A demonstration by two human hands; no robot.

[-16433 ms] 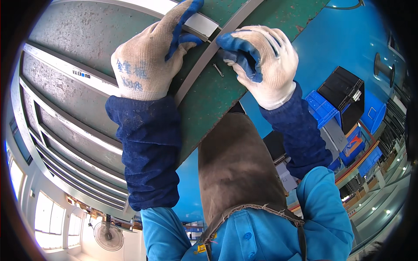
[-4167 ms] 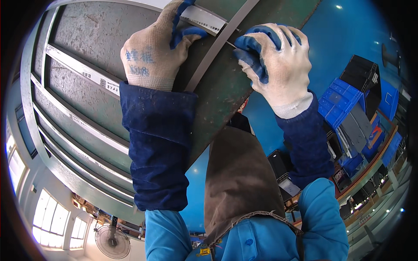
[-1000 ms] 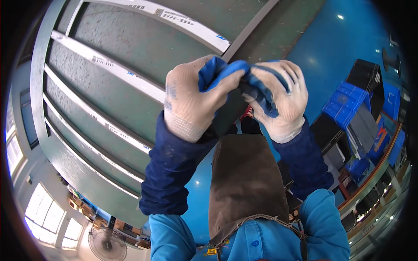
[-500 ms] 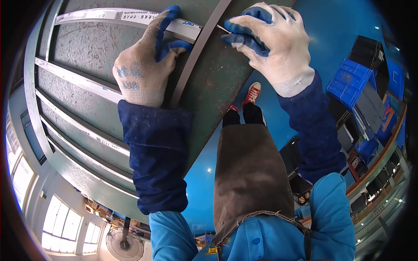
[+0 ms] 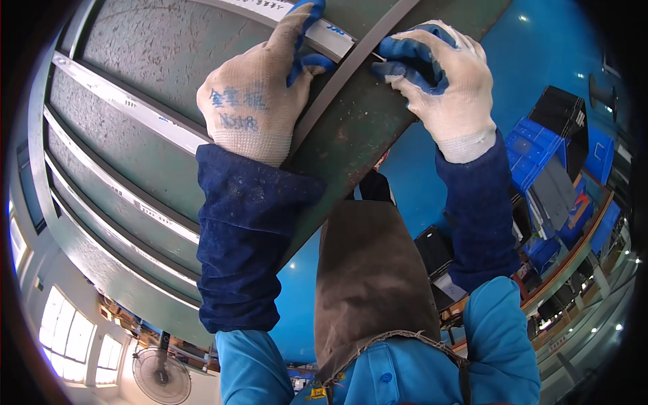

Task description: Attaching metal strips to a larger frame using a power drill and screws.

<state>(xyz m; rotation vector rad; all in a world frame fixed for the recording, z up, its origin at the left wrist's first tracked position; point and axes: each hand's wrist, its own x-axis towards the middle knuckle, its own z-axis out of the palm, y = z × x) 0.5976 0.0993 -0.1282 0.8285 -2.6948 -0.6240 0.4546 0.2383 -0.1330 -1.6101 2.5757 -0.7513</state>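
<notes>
My left hand [image 5: 253,101], in a white glove with blue-coated fingers, is closed around the end of a silver metal crossbar [image 5: 332,42]. That end meets a long grey metal rail [image 5: 351,71], part of a ladder-like frame lying on a dark green worktop [image 5: 361,128]. My right hand [image 5: 455,88], gloved the same way, is on the rail's outer side. Its thumb and fingers pinch a thin, light-coloured pin-like piece [image 5: 379,58] that points at the rail opposite the crossbar's end. Whether it is a screw or a tool tip is too small to tell.
Several more crossbars [image 5: 135,108] run across the frame to the left. The worktop's edge slants past my brown apron [image 5: 378,270], above a blue floor [image 5: 418,182]. Blue crates [image 5: 536,152] and dark bins stand at the right. A fan [image 5: 162,374] is at the lower left.
The frame and both hands appear farther right in view, as the view has shifted. My right hand sits slightly lower, still pinching the thin piece beside the rail; the left keeps its hold.
</notes>
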